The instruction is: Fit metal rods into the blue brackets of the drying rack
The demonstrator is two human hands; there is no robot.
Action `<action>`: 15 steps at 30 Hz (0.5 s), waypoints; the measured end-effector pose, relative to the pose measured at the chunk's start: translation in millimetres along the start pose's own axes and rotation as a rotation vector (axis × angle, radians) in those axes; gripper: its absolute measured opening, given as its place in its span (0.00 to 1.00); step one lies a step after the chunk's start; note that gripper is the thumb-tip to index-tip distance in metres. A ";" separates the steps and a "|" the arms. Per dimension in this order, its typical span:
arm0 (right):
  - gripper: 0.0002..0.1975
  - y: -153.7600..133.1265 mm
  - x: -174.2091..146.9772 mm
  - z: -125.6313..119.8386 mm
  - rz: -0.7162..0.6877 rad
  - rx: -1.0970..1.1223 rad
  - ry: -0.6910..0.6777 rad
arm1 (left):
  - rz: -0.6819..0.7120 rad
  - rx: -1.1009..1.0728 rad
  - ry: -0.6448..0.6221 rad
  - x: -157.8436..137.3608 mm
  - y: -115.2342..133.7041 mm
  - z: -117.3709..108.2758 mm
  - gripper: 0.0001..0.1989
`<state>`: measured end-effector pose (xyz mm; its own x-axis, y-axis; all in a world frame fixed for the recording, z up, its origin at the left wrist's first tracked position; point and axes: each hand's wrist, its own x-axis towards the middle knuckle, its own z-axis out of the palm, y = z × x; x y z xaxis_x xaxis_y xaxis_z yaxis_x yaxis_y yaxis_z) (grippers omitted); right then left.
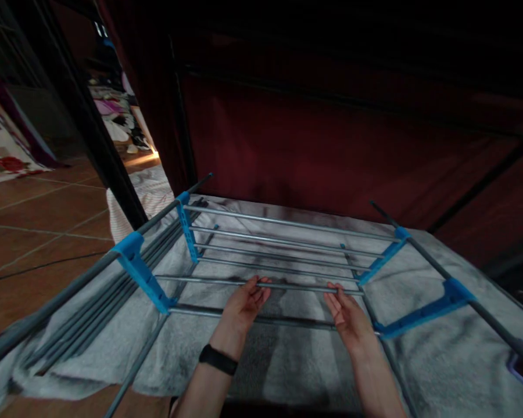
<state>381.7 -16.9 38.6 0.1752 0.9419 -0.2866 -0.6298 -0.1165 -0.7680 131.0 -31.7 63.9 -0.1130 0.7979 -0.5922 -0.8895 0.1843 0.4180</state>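
Grey metal bar (298, 287) sits lightly pinched between thumb and fingers of the left hand (244, 303) and the right hand (347, 313) alike; holding them level should keep it from tilting. Blue brackets (146, 278) flank the bar, poles (100, 306) lie left of it, blanket (296, 366) beneath.

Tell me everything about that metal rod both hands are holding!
The metal rod looks thin, straight and shiny grey, lying crosswise above the grey blanket. The left hand pinches it near the middle, the right hand towards its right end. Its left end seems to meet a blue bracket; the right end's attachment is unclear.
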 end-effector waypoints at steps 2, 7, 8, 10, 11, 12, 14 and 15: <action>0.10 -3.1 3.4 -1.7 -0.002 0.014 0.005 | 0.014 0.049 0.010 0.6 6.3 0.5 0.07; 0.08 -7.4 15.2 -6.2 -0.001 0.044 0.081 | 0.084 0.120 0.025 1.6 15.1 3.8 0.10; 0.07 -8.1 16.8 -7.1 0.001 0.058 0.092 | 0.099 0.128 0.028 1.9 15.5 4.5 0.10; 0.05 -9.4 18.9 -8.7 0.010 0.089 0.101 | 0.123 0.140 0.030 2.6 15.7 5.8 0.11; 0.04 -10.1 19.6 -9.4 0.018 0.102 0.103 | 0.129 0.144 0.029 3.1 15.5 6.4 0.11; 0.04 -10.8 20.2 -10.2 0.026 0.113 0.106 | 0.130 0.146 0.027 3.8 15.2 7.0 0.11; 0.04 -12.0 22.0 -12.1 0.034 0.134 0.134 | 0.123 0.143 0.026 5.5 14.4 8.0 0.10; 0.04 -12.4 23.3 -13.2 0.037 0.143 0.153 | 0.114 0.139 0.028 6.4 13.9 8.3 0.10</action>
<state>403.6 2.3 33.9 0.2564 0.8776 -0.4051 -0.7367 -0.0939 -0.6697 121.7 -19.2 71.6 -0.2241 0.8020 -0.5537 -0.8007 0.1724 0.5737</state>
